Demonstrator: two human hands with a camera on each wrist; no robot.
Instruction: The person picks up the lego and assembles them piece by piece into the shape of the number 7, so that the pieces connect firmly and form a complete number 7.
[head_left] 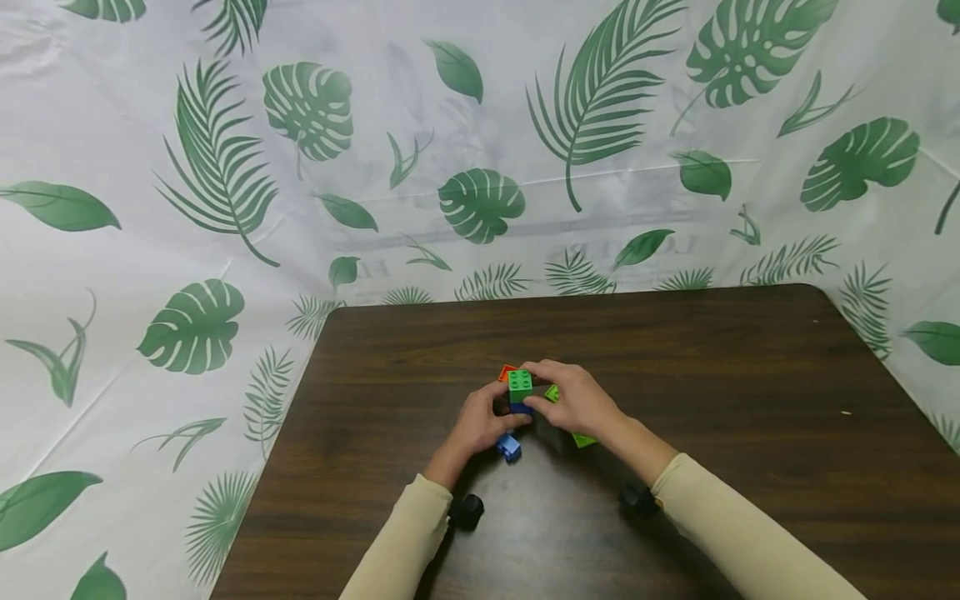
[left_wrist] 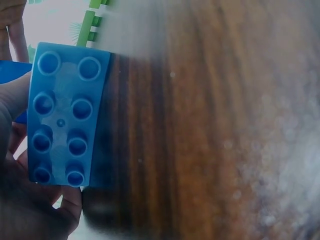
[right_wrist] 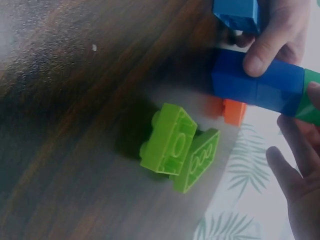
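Observation:
A small tower stands on the table, made of dark blue bricks (right_wrist: 265, 87) with a green brick (head_left: 520, 385) on top. My left hand (head_left: 478, 421) holds the blue bricks low down; its thumb presses their side in the right wrist view. At the top of the tower, my right hand (head_left: 576, 402) pinches the green brick between thumb and fingers. A lighter blue brick (head_left: 509, 447) lies just in front of the left hand, and its studded face fills part of the left wrist view. Fingers partly cover the tower in the head view.
Two lime-green bricks (right_wrist: 170, 140) lie by the right hand, tipped so their hollow undersides show in the right wrist view. An orange-red brick (head_left: 506, 372) sits behind the tower. The dark wooden table (head_left: 675, 350) meets a leaf-print sheet (head_left: 480, 125) at its far edge.

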